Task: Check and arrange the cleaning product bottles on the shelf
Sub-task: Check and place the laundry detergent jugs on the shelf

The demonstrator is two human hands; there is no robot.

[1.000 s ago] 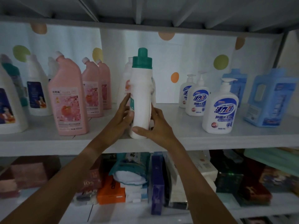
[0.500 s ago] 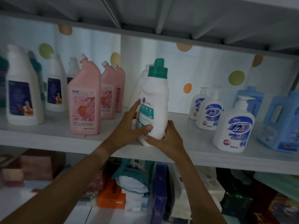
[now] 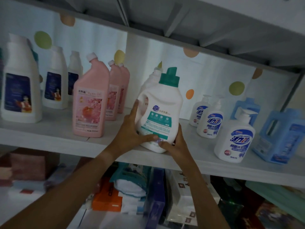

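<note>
White bottle (image 3: 160,116) — green cap, teal label, print too blurred to be read — is gripped low at the shelf (image 3: 49,136) edge by left hand (image 3: 130,131) and right hand (image 3: 177,143), fingers curled round it.

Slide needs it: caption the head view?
Both hands, left hand and right hand, grip a green-capped white bottle on the shelf.

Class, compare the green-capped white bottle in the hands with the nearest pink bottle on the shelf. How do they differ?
The green-capped bottle is white and broad-shouldered; the pink bottle is pink with a slanted neck. The first has a straight green cap, the second a small white angled one. The first is gripped by both hands, the second stands untouched. Both face label-forward on the same shelf.
</note>
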